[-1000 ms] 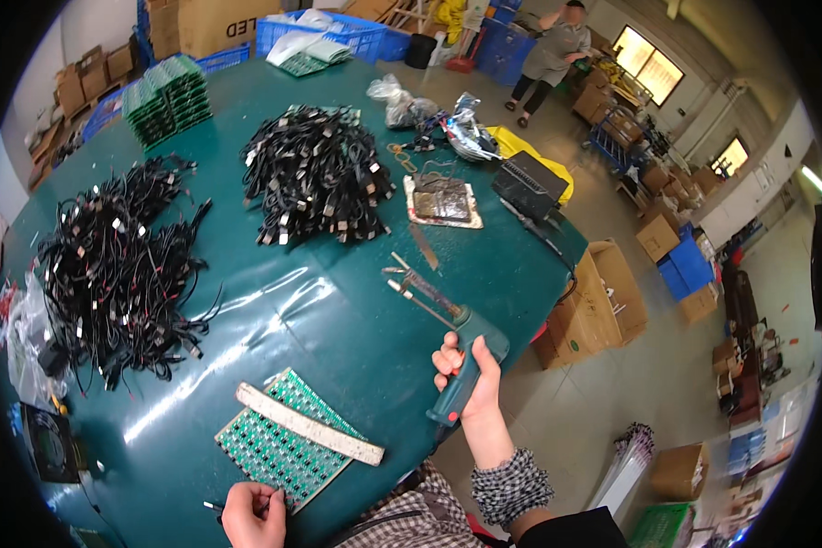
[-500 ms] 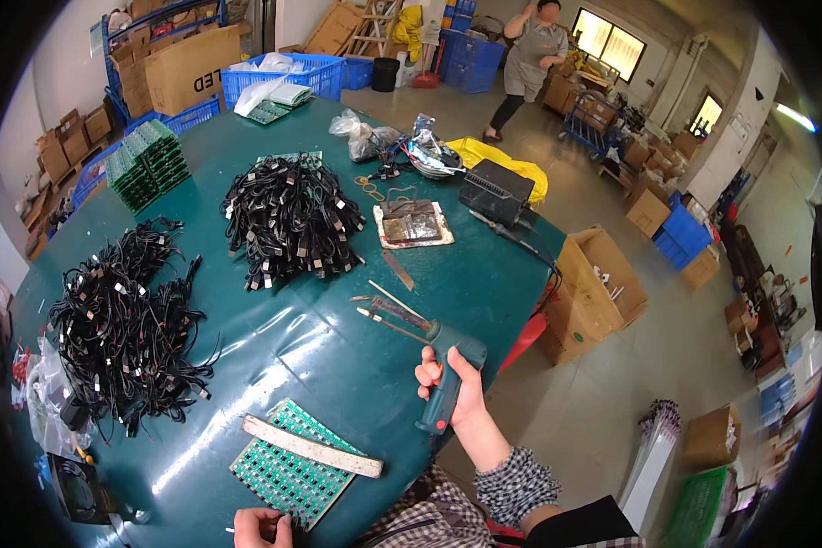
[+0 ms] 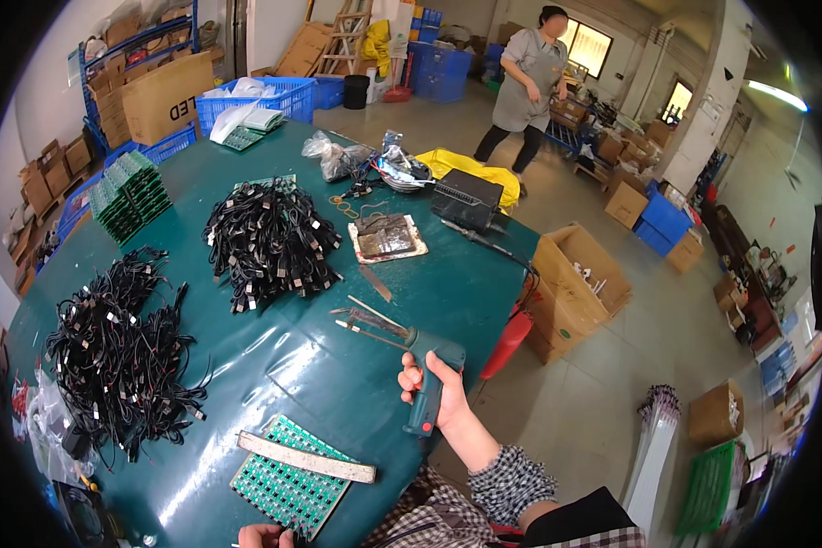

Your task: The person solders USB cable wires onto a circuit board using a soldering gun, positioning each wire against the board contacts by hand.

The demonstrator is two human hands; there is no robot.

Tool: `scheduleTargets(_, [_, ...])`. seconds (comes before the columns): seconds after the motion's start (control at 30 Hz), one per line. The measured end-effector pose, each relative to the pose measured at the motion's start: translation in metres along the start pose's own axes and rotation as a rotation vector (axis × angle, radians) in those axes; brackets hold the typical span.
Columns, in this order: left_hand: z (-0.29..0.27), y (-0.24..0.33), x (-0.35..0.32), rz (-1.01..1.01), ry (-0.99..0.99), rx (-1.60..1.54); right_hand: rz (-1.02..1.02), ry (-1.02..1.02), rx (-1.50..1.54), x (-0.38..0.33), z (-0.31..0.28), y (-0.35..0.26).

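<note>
My right hand [image 3: 434, 395] grips the handle of a teal pistol-shaped soldering gun [image 3: 426, 363], whose thin metal tip reaches left over the green table [image 3: 274, 365]. My left hand [image 3: 263, 535] shows only at the bottom edge, its fingers closed at the near edge of a green circuit-board panel [image 3: 288, 489]; I cannot tell whether it holds anything. A pale strip [image 3: 306, 458] lies across that panel.
Two heaps of black cables [image 3: 269, 242] [image 3: 119, 352] lie on the table, with stacked green boards [image 3: 130, 194], a dark tray [image 3: 386, 239], a black box [image 3: 466, 199] and bags. An open carton [image 3: 577, 274] and a red cylinder [image 3: 507, 342] stand at the table's right edge. A person [image 3: 525, 78] stands far back.
My right hand has lifted the soldering gun off the table edge and turned it upright, tip pointing left. The view has shifted, showing more of the room on the right.
</note>
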State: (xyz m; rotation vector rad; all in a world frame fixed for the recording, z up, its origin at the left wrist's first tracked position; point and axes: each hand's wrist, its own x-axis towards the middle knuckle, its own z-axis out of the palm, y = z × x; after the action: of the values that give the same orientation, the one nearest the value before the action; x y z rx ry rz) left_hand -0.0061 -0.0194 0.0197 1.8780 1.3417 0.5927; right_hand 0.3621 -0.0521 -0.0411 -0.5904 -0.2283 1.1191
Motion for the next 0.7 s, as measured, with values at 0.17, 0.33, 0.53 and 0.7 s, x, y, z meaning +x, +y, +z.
scheduleTargets(0.17, [-0.0006,0.0009,-0.0023,-0.006,0.005,0.011,0.009,-0.003,0.003,-0.0008,-0.0011,0.0004])
scheduleTargets(0.33, [0.0001,0.0033,-0.0012,-0.023,0.005,0.039,0.005,0.023,-0.022,-0.0011,-0.0008,-0.0011])
scheduleTargets(0.53, [0.0006,0.0033,0.0006,0.015,0.013,0.058,-0.011,0.005,-0.007,-0.0012,0.0006,-0.0008])
scheduleTargets(0.7, [0.0015,0.0036,0.0016,0.034,0.010,0.062,-0.009,0.012,-0.004,-0.0015,0.0015,-0.0003])
